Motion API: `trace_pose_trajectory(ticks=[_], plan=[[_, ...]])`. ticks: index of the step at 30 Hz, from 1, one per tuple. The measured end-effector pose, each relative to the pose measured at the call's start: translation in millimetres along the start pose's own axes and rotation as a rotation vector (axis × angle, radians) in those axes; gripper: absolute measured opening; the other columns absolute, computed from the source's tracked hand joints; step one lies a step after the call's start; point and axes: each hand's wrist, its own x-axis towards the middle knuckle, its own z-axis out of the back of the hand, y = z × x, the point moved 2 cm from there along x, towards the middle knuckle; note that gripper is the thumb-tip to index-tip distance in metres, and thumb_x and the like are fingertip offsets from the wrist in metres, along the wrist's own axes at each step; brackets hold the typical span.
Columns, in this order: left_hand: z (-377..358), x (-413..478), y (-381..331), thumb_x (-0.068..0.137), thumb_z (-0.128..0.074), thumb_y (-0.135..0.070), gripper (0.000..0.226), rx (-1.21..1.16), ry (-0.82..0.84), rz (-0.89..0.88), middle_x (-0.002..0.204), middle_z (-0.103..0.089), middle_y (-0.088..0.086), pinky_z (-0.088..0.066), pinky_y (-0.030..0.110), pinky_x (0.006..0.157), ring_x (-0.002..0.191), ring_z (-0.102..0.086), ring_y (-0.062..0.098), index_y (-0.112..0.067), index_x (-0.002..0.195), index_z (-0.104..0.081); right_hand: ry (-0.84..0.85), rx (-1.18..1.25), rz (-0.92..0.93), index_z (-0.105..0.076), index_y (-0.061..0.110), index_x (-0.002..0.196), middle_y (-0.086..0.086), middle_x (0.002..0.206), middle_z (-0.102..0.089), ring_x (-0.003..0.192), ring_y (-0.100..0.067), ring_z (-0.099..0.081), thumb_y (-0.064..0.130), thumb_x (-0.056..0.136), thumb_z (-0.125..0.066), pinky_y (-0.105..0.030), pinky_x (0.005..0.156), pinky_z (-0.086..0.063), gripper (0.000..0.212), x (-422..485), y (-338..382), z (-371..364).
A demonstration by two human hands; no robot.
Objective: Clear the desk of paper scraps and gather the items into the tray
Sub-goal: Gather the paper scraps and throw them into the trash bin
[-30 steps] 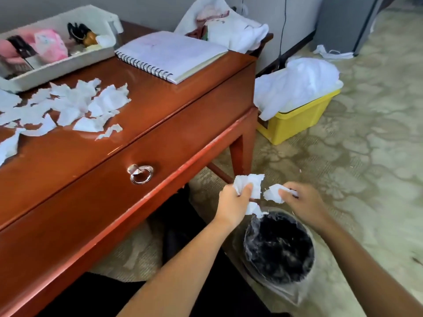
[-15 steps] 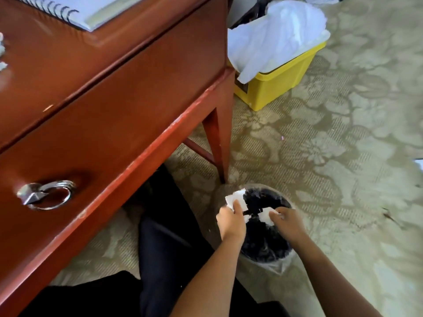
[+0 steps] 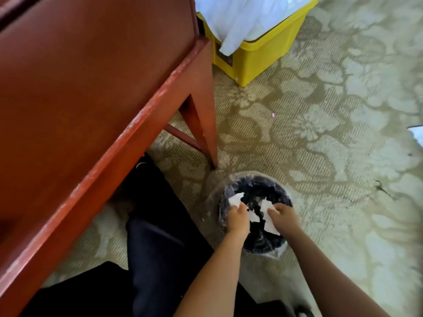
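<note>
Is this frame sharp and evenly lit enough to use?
Head view: soft overall, desk front blurred and bowed by the wide lens; daylight washes the carpet; paper scraps over the dark bin stay readable.

Bin [image 3: 238, 191] on floor [image 3: 343, 133], just right of the desk leg [image 3: 201, 124]. Both hands over its mouth: left hand [image 3: 238, 219] at left rim, right hand [image 3: 285, 217] at right, paper scraps [image 3: 266, 208] between them. Storage box [image 3: 258, 51] behind, beside the desk corner.
</note>
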Motion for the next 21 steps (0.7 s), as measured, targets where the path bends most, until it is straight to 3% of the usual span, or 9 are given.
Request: trace_pose_trajectory(ticks=[3,6,10,15,21], plan=[[-2,-1,-2,0.103,-0.026,-0.032,0.05,0.056,0.098,0.019,0.153,-0.03,0.009,-0.03,0.036,0.108,0.138,-0.034,0.027,-0.01,0.148,-0.026,0.047,-0.004,-0.016,-0.057,0.007,0.122,-0.012,0.112,-0.064,0.091,-0.026,-0.058,0.024,0.095,-0.051,-0.029,0.074,-0.04,0.033,-1,0,0],[-1,-3,2,0.103,-0.025,-0.032,0.051,0.162,0.147,0.033,0.157,-0.021,0.006,-0.027,0.038,0.112,0.141,-0.027,0.026,-0.014,0.151,-0.017,0.051,-0.01,-0.012,-0.054,0.005,0.129,-0.014,0.129,-0.059,0.113,-0.03,-0.056,0.021,0.095,-0.051,-0.037,0.092,-0.043,0.037,-3,4,2],[6,-8,6,0.103,-0.029,-0.034,0.053,0.426,0.178,-0.079,0.157,-0.021,0.004,-0.028,0.039,0.115,0.143,-0.024,0.025,-0.016,0.151,-0.017,0.07,-0.031,0.029,-0.055,0.003,0.126,-0.015,0.128,-0.059,0.118,-0.031,-0.054,0.019,0.095,-0.053,-0.034,0.095,-0.041,0.035,-9,11,7],[29,-20,-7,0.101,-0.032,-0.038,0.055,0.992,0.151,-0.41,0.158,-0.017,-0.001,-0.025,0.041,0.115,0.145,-0.018,0.019,-0.019,0.15,-0.017,0.098,-0.162,0.15,-0.056,0.008,0.124,-0.011,0.125,-0.062,0.114,-0.026,-0.058,0.026,0.096,-0.051,-0.03,0.09,-0.044,0.033,-20,26,21],[70,-57,-34,0.101,-0.027,-0.042,0.056,1.215,0.153,-0.551,0.159,-0.013,-0.002,-0.022,0.045,0.116,0.146,-0.015,0.02,-0.02,0.151,-0.012,0.122,-0.509,0.367,-0.057,0.013,0.122,-0.009,0.114,-0.066,0.103,-0.026,-0.062,0.027,0.096,-0.05,-0.035,0.086,-0.051,0.031,-43,68,44]])
